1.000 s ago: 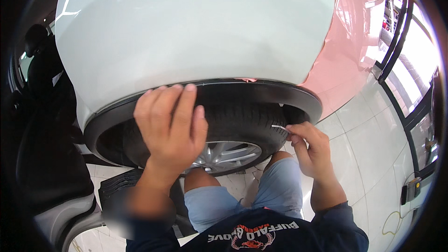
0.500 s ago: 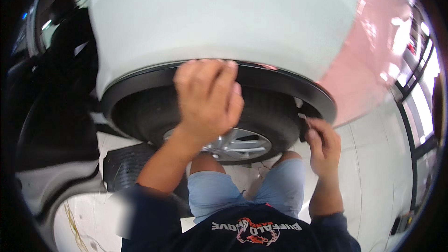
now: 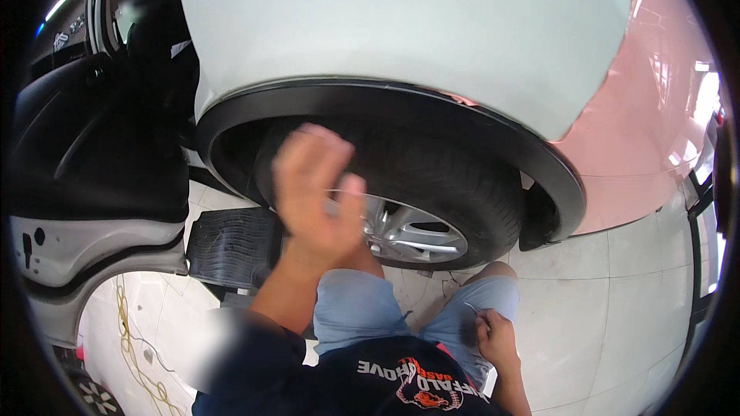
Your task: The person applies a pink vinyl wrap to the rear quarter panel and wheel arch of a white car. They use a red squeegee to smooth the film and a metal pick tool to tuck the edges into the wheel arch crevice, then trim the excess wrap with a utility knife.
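Note:
My left hand is raised in front of the tyre, fingers partly spread and smeared by motion, with nothing in it. Above it runs the black wheel arch trim, which it does not appear to touch. Down by my right thigh, my right hand is closed around a thin, curved, light-coloured tool. Only the tip of that tool shows, so I cannot tell its exact kind. A silver spoked wheel sits inside the tyre. At the top edge of the trim is a small pink scrap.
Pale green-white bodywork fills the top, meeting a pink-covered section at right. An open car door stands at left. A black ribbed mat and a yellow cord lie on the tiled floor.
My left hand has come off the wheel arch trim and moved down in front of the tyre. My right hand has withdrawn from the arch's right end to my thigh.

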`<state>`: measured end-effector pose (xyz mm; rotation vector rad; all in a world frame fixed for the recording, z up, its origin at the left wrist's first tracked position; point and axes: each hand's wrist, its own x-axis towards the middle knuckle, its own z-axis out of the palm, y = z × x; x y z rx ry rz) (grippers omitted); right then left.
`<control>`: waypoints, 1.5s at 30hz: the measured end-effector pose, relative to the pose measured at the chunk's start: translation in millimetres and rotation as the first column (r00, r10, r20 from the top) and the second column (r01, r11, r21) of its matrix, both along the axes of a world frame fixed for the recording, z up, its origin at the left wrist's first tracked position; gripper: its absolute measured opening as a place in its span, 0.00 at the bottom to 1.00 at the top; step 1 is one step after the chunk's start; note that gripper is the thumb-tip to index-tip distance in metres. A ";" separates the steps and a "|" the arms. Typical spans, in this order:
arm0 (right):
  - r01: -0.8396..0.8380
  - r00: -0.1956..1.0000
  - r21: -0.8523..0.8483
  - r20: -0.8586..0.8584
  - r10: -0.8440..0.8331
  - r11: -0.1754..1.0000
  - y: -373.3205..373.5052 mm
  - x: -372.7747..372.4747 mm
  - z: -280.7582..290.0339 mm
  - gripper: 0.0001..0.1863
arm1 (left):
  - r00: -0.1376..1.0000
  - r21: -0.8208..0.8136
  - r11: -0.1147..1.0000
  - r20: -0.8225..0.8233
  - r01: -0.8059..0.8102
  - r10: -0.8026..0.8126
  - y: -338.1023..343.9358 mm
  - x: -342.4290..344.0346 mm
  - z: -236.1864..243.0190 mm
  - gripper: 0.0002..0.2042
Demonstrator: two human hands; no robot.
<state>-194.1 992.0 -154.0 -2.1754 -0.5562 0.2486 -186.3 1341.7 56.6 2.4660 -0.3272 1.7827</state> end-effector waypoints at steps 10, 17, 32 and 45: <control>-0.084 0.996 -0.034 -0.026 0.083 0.996 -16.8 -5.8 -43.7 0.06 | 0.887 -0.276 0.961 0.444 0.006 0.122 76.7 55.3 111.2 0.26; -0.161 0.957 0.211 0.271 0.101 0.964 9.0 64.0 40.1 0.10 | 0.933 0.221 0.943 0.315 -0.250 0.174 32.7 50.0 84.7 0.14; -0.058 0.391 0.136 0.915 -0.103 0.989 53.7 109.0 246.4 0.28 | 0.997 0.371 0.928 0.053 0.026 -0.050 -51.4 59.5 56.7 0.19; 0.031 0.287 0.041 0.957 -0.048 0.999 88.2 111.3 261.5 0.25 | 0.991 0.694 0.708 -0.107 0.134 -0.083 -32.9 62.5 125.0 0.12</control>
